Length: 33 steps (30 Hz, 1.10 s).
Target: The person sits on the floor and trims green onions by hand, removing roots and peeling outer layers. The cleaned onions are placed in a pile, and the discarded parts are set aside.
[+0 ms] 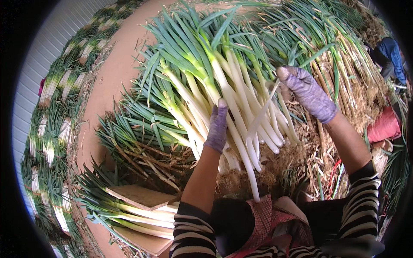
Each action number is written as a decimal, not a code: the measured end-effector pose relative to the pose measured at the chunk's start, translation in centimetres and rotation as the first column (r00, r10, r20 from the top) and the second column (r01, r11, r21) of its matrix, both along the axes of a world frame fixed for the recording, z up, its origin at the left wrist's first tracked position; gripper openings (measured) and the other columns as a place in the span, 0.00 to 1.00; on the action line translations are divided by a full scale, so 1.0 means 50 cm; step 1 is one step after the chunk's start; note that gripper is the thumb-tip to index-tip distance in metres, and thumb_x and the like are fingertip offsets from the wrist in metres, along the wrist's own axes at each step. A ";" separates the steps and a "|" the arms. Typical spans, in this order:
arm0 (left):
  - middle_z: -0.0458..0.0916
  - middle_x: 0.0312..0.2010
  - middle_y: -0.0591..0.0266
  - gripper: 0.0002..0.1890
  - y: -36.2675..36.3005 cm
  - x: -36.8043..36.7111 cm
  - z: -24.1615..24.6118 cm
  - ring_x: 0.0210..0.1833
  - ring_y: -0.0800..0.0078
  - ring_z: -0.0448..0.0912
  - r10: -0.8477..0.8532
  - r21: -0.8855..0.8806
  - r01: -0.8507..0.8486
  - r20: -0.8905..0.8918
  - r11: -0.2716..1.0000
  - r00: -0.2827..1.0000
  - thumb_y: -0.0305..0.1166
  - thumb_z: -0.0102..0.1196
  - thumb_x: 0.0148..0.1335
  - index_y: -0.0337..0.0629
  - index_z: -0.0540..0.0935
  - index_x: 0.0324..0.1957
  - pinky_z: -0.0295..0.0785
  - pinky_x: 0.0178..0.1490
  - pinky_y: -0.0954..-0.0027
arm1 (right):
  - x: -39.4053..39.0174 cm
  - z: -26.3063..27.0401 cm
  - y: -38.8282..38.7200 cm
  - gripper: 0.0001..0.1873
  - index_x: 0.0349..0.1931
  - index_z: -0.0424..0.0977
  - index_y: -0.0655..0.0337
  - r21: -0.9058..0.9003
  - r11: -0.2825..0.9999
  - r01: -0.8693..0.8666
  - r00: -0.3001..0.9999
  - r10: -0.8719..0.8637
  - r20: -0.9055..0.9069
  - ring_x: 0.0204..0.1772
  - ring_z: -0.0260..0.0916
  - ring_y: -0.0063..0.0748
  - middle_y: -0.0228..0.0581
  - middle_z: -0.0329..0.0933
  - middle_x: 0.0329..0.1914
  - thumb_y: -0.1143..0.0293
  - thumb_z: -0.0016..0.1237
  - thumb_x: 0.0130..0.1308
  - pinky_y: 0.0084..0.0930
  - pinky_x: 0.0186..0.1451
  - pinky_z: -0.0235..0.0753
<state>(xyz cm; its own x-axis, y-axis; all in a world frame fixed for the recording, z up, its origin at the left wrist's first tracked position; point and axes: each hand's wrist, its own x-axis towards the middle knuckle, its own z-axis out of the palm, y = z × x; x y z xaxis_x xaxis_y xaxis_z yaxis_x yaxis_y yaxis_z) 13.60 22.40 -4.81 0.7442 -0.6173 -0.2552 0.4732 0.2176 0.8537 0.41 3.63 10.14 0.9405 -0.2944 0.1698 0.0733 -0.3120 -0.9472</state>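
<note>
My left hand (pixel 218 125), in a purple-grey knit glove with bare fingertips, grips a long green onion (pixel 241 154). Its smooth white root end points down toward my lap, and the green leaves spread away from me. My gloved right hand (pixel 305 90) is raised to the right, thumb and fingers pinching a pale, thin strip of onion skin (pixel 259 121). The strip slants down from my fingertips toward the white stalks. Under and beyond both hands lies a pile of green onions (pixel 193 93) with clean white stalks. Root clumps (pixel 237 180) show beneath them.
Unpeeled green onions with brown roots (pixel 351 67) lie at right, above dry peelings (pixel 317 154). At lower left, more onions (pixel 142 216) rest between bent boards (pixel 142 195). Tied bundles (pixel 48 87) line the left wall. A person's blue-clad leg (pixel 392 56) appears far right.
</note>
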 end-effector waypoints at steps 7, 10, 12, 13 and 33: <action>0.74 0.51 0.50 0.38 -0.048 -0.007 -0.004 0.49 0.66 0.74 0.108 0.380 -0.223 0.301 0.898 0.948 0.37 0.66 0.52 0.30 0.62 0.60 0.69 0.54 0.69 | -0.148 0.022 0.085 0.28 0.34 0.74 0.59 0.184 0.968 -0.170 0.939 0.216 -0.266 0.33 0.71 0.27 0.35 0.75 0.27 0.39 0.42 0.63 0.27 0.39 0.73; 0.76 0.48 0.52 0.36 -0.054 -0.008 -0.004 0.45 0.66 0.75 0.214 0.279 -0.280 0.246 0.919 0.946 0.36 0.66 0.53 0.30 0.63 0.60 0.70 0.50 0.69 | -0.246 0.012 0.070 0.28 0.37 0.74 0.61 0.342 0.879 -0.331 0.799 0.454 -0.394 0.43 0.73 0.35 0.37 0.76 0.31 0.41 0.42 0.63 0.35 0.49 0.72; 0.78 0.41 0.56 0.31 -0.044 0.028 -0.032 0.37 0.68 0.76 0.340 0.191 -0.395 0.263 0.899 0.903 0.34 0.65 0.54 0.32 0.66 0.57 0.73 0.42 0.70 | -0.317 0.017 0.053 0.26 0.29 0.70 0.61 0.297 0.892 -0.340 0.786 0.443 -0.432 0.32 0.72 0.32 0.37 0.73 0.26 0.43 0.44 0.63 0.29 0.35 0.69; 0.78 0.39 0.59 0.27 -0.028 0.037 -0.011 0.34 0.70 0.77 0.332 0.112 -0.354 0.177 0.929 0.927 0.32 0.64 0.55 0.34 0.69 0.54 0.74 0.36 0.71 | -0.374 -0.010 0.032 0.26 0.25 0.69 0.60 0.140 0.921 -0.363 0.853 0.390 -0.347 0.27 0.70 0.29 0.38 0.72 0.23 0.42 0.44 0.62 0.25 0.27 0.66; 0.64 0.61 0.52 0.34 -0.073 0.185 -0.004 0.60 0.64 0.65 0.202 0.276 -0.659 0.809 0.700 0.553 0.34 0.55 0.61 0.34 0.57 0.65 0.59 0.64 0.69 | -0.839 -0.321 -0.140 0.15 0.38 0.72 0.58 -0.288 0.953 0.095 0.501 -0.296 -0.813 0.40 0.71 0.43 0.45 0.72 0.40 0.56 0.49 0.61 0.35 0.40 0.73</action>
<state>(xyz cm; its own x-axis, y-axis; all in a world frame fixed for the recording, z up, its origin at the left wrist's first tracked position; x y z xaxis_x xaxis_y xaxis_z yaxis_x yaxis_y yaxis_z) 22.85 18.75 -5.01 0.9483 -0.1066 0.2990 -0.3174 -0.3371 0.8864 -41.53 -3.38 -5.91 0.5891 -0.5472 -0.5945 -0.8078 -0.3821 -0.4488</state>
